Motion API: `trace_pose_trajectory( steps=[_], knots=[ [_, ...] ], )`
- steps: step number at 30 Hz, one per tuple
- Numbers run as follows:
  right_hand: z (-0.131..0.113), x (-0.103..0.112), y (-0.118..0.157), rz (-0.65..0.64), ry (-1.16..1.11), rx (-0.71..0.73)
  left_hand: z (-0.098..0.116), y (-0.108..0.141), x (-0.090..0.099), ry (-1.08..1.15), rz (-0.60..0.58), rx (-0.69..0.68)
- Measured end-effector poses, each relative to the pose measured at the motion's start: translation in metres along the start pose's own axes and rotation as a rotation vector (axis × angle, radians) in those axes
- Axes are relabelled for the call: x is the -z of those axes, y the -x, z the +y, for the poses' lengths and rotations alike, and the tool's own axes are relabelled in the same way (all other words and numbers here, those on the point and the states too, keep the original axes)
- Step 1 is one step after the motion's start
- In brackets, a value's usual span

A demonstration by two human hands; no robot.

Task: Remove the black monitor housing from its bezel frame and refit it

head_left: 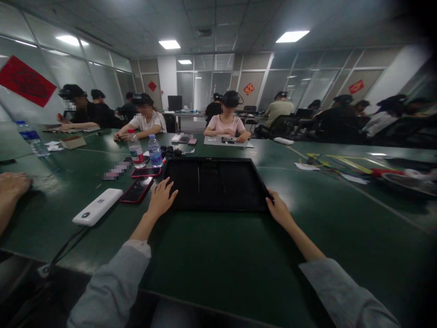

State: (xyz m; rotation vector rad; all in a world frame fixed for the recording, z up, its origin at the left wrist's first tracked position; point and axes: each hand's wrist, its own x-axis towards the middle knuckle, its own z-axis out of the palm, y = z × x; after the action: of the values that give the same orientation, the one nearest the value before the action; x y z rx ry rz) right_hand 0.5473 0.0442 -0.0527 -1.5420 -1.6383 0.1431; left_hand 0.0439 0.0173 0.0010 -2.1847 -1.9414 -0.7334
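Note:
A black rectangular tray-like frame (239, 184) lies on the green table (218, 246), with two thin rods showing inside it. My left hand (163, 197) is at its left edge, fingers spread, nearest to the frame's front left part. At the right side, my right hand (278, 207) grips the frame's edge, the fingers partly hidden beside it. Left of my left hand lie a red-edged phone (137, 189) and another phone (146, 172) behind it. A white power bank (98, 207) with a dark cable rests further left.
Two bottles (136, 152) (155, 152) stand behind the phones. Another person's hand (15, 184) rests at the far left. An open cardboard box (73, 142) is at the back left. Yellow straps (344, 163) and a dark bowl (408, 184) are at right. People sit across the table.

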Motion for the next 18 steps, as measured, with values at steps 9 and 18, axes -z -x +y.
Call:
trace_pose_trajectory(
  steps=[9,18],
  knots=[
    [0.0011,-0.0008,0.0,0.0,-0.004,-0.007,-0.0034,-0.0011,0.0001,0.007,-0.045,0.01],
    [-0.0027,0.0011,0.0006,0.002,-0.004,0.001,-0.0027,-0.0026,0.0036,0.028,-0.107,0.013]
  ],
)
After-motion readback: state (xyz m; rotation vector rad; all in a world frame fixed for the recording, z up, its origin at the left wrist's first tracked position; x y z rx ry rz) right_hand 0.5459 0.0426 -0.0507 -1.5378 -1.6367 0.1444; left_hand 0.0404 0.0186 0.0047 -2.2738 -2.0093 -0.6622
